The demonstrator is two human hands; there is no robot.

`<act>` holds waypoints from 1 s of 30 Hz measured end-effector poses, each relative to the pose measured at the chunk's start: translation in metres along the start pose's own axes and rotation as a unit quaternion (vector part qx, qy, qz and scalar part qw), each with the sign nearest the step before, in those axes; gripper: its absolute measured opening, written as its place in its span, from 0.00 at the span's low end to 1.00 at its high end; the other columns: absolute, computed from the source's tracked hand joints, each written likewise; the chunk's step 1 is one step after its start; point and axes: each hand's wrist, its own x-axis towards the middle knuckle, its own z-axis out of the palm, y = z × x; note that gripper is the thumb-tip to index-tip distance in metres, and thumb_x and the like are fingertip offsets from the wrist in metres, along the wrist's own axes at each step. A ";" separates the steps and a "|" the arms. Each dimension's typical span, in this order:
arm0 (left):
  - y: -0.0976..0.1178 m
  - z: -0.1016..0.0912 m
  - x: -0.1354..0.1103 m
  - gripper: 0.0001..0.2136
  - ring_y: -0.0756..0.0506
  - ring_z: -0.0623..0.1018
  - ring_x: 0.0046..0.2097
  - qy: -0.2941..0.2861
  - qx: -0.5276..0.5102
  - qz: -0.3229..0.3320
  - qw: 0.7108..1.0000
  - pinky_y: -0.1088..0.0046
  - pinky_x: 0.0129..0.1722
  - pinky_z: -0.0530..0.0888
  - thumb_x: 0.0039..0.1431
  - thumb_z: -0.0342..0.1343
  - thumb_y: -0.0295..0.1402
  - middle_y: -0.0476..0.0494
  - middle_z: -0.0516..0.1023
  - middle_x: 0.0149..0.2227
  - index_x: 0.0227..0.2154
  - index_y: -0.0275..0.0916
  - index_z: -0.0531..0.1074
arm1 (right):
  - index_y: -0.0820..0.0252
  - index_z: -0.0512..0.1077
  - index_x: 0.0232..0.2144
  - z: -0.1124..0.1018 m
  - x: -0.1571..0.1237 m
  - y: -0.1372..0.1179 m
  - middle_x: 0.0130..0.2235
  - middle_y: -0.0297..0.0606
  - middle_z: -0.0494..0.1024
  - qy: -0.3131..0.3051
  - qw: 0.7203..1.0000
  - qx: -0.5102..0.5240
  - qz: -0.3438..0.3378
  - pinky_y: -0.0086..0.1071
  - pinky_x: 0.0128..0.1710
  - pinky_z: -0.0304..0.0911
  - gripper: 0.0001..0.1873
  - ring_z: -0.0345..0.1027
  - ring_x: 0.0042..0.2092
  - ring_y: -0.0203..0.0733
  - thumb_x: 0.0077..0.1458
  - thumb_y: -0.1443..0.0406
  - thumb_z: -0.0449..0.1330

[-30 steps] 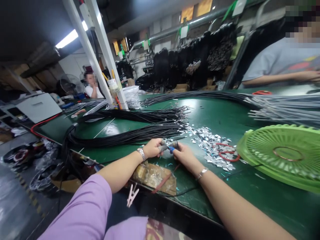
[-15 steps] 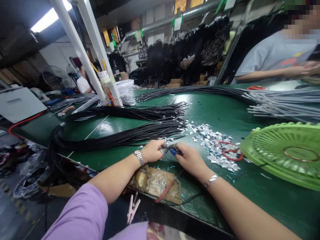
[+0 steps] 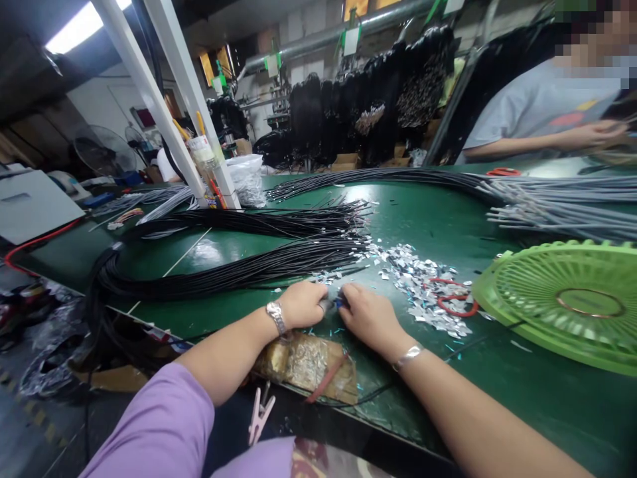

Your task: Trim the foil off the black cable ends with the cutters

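My left hand (image 3: 302,305), with a metal watch on the wrist, is closed just above the green table, its fingertips pinched together. Facing it across a small gap is my right hand (image 3: 371,315), also closed, a bit of blue showing at its fingertips. Whatever the fingers hold is too small and hidden to make out. Beyond the left hand lies a bundle of black cables (image 3: 239,271), its cut ends pointing right. Small white and silvery scraps (image 3: 413,275) are scattered beyond the right hand. A tape-covered block (image 3: 311,362) sits at the table edge below my hands.
A green fan (image 3: 557,305) stands at the right, beside red-handled scissors (image 3: 458,305). Grey cables (image 3: 557,199) lie behind it. Across the table, a person in a grey shirt (image 3: 522,113) works with both hands. White posts (image 3: 184,86) rise at the left. A pink clip (image 3: 260,415) hangs in front.
My hands were together at a dark piece between the fingertips; now a small gap parts them and that piece no longer shows. The view has shifted slightly.
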 end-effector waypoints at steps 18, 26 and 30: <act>-0.018 -0.006 0.004 0.16 0.53 0.62 0.22 -0.029 -0.209 0.036 0.977 0.77 0.23 0.58 0.54 0.55 0.44 0.53 0.62 0.18 0.22 0.37 0.64 | 0.57 0.62 0.19 -0.015 0.003 0.008 0.21 0.31 0.61 -0.018 0.980 0.198 -0.012 0.30 0.24 0.49 0.11 0.51 0.25 0.35 0.43 0.58 0.58; -0.028 -0.008 0.004 0.17 0.54 0.60 0.20 -0.084 -0.283 0.044 0.955 0.78 0.22 0.59 0.54 0.55 0.46 0.55 0.61 0.17 0.23 0.36 0.63 | 0.58 0.67 0.22 -0.015 0.001 0.008 0.20 0.29 0.62 -0.117 0.949 0.294 0.009 0.29 0.23 0.49 0.20 0.52 0.23 0.34 0.46 0.48 0.60; -0.023 -0.011 0.001 0.11 0.54 0.60 0.23 -0.083 -0.182 0.099 0.975 0.78 0.25 0.59 0.55 0.55 0.37 0.54 0.62 0.19 0.23 0.36 0.65 | 0.59 0.66 0.18 -0.014 0.000 0.008 0.19 0.30 0.63 -0.161 0.939 0.305 -0.006 0.29 0.23 0.49 0.22 0.52 0.24 0.33 0.44 0.47 0.62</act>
